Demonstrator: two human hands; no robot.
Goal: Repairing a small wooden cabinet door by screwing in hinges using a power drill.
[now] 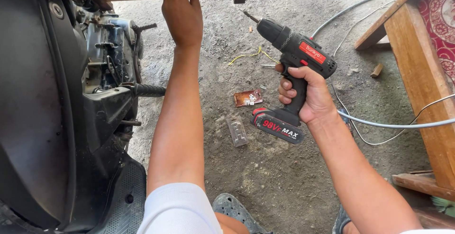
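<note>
Above the dirt floor (265, 177), right hand (308, 96) grips cordless drill (294, 54) — bit up-left.

A small brown card packet (248, 98) with pale pieces on its face lies on the ground, tilted. Just below it lies a clear plastic blister (237, 131), oblong and empty-looking. The drill (294, 56) bears a red oblong label on its body and a red-and-black label on its battery base.
</note>
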